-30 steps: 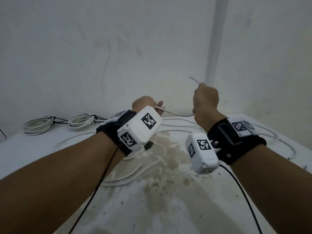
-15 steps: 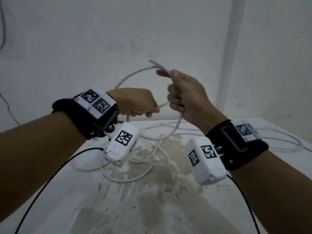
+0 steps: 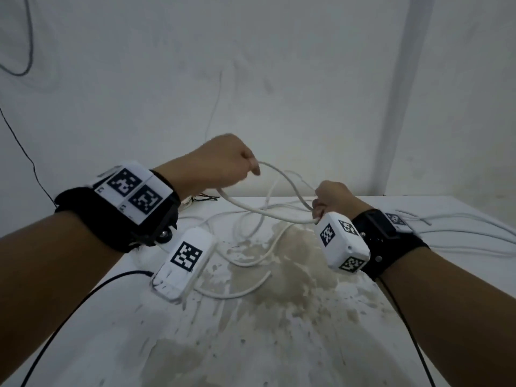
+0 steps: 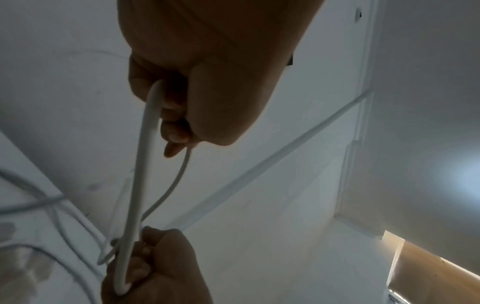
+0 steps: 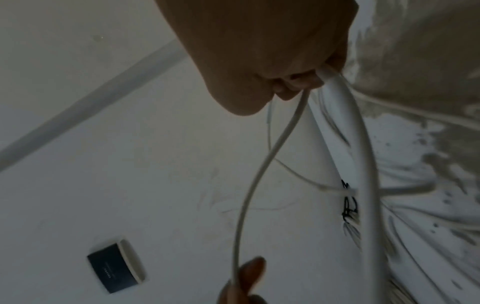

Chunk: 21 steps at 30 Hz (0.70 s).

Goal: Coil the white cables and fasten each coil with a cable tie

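Your left hand [image 3: 220, 160] and right hand [image 3: 332, 198] both grip the thin white cable [image 3: 268, 212], its loop raised above the stained white table [image 3: 279, 344]; wall close behind; tied coils mostly hidden.

We cannot see the fingers [image 3: 252, 166] of the left hand [image 3: 220, 163] from the head view: they curl under, away from us. The right hand [image 3: 332, 197] hides its own grip too, and its wrist camera box [image 3: 341, 243] covers where the white cable [image 3: 268, 212] leaves the fist. Beyond the left fingers, coiled cables [image 3: 195, 197] sit mostly behind the wrist. Below the right fingers, the black ties [image 5: 349, 202] are a smear, their shape untellable.
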### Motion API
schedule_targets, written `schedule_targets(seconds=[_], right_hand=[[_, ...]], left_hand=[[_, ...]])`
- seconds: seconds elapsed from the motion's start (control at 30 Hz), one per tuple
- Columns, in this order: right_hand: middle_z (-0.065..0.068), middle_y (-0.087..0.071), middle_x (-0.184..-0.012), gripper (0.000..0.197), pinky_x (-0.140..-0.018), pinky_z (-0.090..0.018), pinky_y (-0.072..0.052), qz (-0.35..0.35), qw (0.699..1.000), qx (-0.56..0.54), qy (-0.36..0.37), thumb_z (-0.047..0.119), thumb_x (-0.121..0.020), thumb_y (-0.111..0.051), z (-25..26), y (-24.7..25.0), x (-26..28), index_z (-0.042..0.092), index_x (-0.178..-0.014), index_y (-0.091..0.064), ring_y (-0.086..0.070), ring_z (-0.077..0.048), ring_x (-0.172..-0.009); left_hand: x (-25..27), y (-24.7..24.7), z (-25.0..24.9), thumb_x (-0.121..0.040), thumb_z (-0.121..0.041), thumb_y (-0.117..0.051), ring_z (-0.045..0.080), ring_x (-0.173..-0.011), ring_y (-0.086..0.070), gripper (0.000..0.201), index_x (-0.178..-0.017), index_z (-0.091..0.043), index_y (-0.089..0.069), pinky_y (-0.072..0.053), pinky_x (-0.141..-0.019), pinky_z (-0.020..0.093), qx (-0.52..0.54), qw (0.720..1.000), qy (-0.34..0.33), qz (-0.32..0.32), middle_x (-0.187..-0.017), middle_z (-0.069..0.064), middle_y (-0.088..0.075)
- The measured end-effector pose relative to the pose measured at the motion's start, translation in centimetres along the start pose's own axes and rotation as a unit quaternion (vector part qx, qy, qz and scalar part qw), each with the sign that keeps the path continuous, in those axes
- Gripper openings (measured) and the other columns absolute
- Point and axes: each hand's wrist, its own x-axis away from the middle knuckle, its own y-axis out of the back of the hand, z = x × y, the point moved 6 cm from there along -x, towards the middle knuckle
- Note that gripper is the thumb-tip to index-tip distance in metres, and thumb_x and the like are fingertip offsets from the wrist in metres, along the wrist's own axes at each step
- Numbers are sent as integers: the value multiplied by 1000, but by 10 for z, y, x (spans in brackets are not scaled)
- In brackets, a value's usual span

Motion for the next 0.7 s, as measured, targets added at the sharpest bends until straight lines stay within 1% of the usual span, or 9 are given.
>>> schedule_targets(seconds=[0.1, 0.17, 0.23, 0.3, 0.4, 0.47, 0.57, 0.63, 0.7], right_hand=[[0, -31, -51, 24, -38, -20, -21, 34, 990, -115, 67, 13, -103, -39, 13, -17, 17, 1, -96, -58, -23, -12, -38], [5, -28, -48, 31, -37, -21, -19, 92, 976, -139, 141, 29, -104, -47, 36, -33, 37, 3, -106, -63, -22, -9, -37], [5, -26, -51, 38, -38, -22, -19, 139, 968, -78, 196, 41, -102, -50, 54, -44, 55, 6, -104, -66, -21, -10, -40], [3, -29, -52, 44, -38, -22, -23, 128, 964, 19, 234, 48, -99, -52, 65, -50, 60, 8, -88, -64, -24, -13, -42], [0, -39, -60, 41, -38, -22, -30, 0, 977, 17, 214, 49, -95, -58, 68, -36, 49, 11, -82, -58, -33, -16, -47], [0, -41, -63, 40, -39, -21, -30, -25, 985, -25, 167, 47, -95, -60, 62, -32, 44, 8, -86, -60, -34, -16, -49], [2, -37, -56, 46, -38, -20, -25, 3, 984, -85, 154, 50, -101, -45, 60, -36, 50, 8, -91, -61, -29, -12, -41], [3, -33, -52, 48, -38, -21, -20, 57, 970, -143, 186, 48, -105, -34, 65, -44, 62, 7, -103, -60, -24, -10, -37], [3, -33, -51, 44, -39, -22, -19, 106, 959, -145, 219, 42, -107, -33, 71, -55, 75, 7, -113, -58, -24, -9, -37]], left_hand=[[-7, 15, -5, -100, -26, -55, -1, -60, -49, 23, -98, -22, -77, -34, -57, 18, -2, 999, -28, -37, -69, -16, -53], [-10, 18, -13, -99, -27, -57, -3, -53, -51, 21, -97, -23, -77, -34, -56, 19, -40, 997, -64, -18, -62, -16, -55], [-10, 26, -20, -98, -30, -58, 0, -50, -51, 20, -96, -24, -77, -38, -57, 24, -71, 992, -97, -23, -60, -10, -59], [-10, 37, -24, -99, -32, -57, 9, -54, -52, 23, -93, -22, -77, -41, -59, 28, -88, 987, -119, -61, -62, -2, -62], [-13, 49, -10, -100, -33, -54, 6, -50, -47, 30, -86, -17, -75, -36, -48, 20, -12, 990, -62, -124, -58, -9, -57], [-14, 45, 2, -100, -32, -54, 5, -52, -49, 33, -85, -11, -75, -39, -44, 15, 71, 990, -9, -123, -56, -14, -60], [-13, 34, 8, -103, -31, -50, 16, -58, -58, 34, -87, -11, -72, -49, -54, 24, 82, 990, 11, -116, -66, -5, -62], [-10, 28, 7, -104, -29, -46, 13, -54, -57, 34, -90, -9, -69, -47, -53, 24, 82, 989, 7, -124, -65, -5, -57], [-10, 23, 1, -104, -28, -46, 7, -56, -50, 33, -91, -9, -69, -42, -56, 24, 72, 988, -18, -134, -65, -10, -53]])
